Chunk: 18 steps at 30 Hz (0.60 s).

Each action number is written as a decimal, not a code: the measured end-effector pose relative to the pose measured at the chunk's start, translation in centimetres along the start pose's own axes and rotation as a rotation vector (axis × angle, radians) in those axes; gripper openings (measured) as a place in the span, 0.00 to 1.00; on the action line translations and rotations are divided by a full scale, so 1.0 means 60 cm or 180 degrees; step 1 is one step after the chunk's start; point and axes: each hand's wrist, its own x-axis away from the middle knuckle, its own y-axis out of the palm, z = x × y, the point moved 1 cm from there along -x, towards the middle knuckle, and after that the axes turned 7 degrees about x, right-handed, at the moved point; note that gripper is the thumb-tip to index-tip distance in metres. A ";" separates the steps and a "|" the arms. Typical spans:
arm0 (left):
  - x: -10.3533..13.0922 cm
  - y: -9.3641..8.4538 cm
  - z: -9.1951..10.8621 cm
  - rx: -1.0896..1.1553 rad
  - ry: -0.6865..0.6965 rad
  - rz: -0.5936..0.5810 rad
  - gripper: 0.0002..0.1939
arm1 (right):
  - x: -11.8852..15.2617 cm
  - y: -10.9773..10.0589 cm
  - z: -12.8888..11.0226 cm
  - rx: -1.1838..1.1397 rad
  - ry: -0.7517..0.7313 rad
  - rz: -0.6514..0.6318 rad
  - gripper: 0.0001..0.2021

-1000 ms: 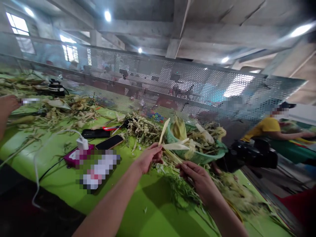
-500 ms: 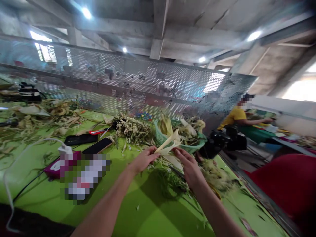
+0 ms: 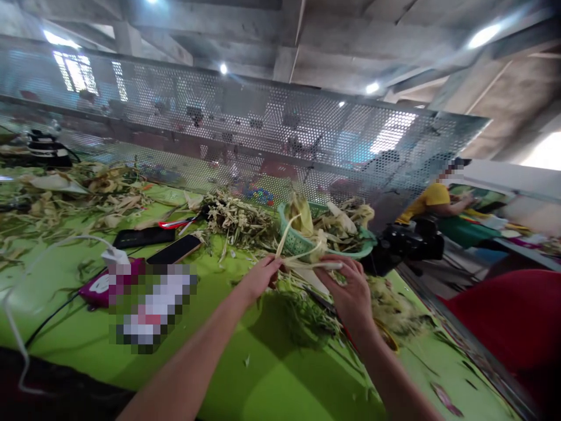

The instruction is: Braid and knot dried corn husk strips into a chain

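Observation:
My left hand (image 3: 262,276) pinches the lower end of pale, dry husk strips (image 3: 288,235) above the green table. One narrow strip stands up from its fingertips and others run across to the right. My right hand (image 3: 348,285) is closed on the other end of the pale strips, its fingers bent round them. Just behind both hands sits a light green basket (image 3: 291,242) holding dry husks (image 3: 342,222). Below the hands lie green stalks (image 3: 309,318) and a dark blade-like tool (image 3: 322,301), partly hidden by my right hand.
Dried stalks (image 3: 239,222), red-handled scissors (image 3: 175,223), two dark phones (image 3: 175,249) and a purple power strip (image 3: 111,283) lie to the left. A metal mesh screen (image 3: 263,140) stands behind. At right are a person in yellow (image 3: 432,199) and a red chair (image 3: 512,316).
The husk strips, earlier one broad bundle, now spread apart, with one upright. My right hand has turned and curled its fingers more. The view has shifted slightly.

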 end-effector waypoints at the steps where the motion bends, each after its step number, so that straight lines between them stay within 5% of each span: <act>1: 0.000 0.001 0.001 0.0176 -0.0028 0.0087 0.18 | 0.002 -0.004 -0.011 0.0323 -0.0411 0.0046 0.04; 5: 0.003 0.000 0.007 0.0977 -0.0017 0.0353 0.16 | 0.024 -0.010 -0.059 0.0827 -0.1592 -0.0126 0.07; 8: 0.004 -0.004 0.013 0.1358 -0.0099 0.0521 0.17 | 0.042 -0.003 -0.079 0.0848 -0.2099 -0.0653 0.10; 18: 0.014 0.012 0.030 0.1254 0.0005 0.0653 0.19 | 0.026 0.017 -0.041 0.0912 -0.2260 -0.1498 0.08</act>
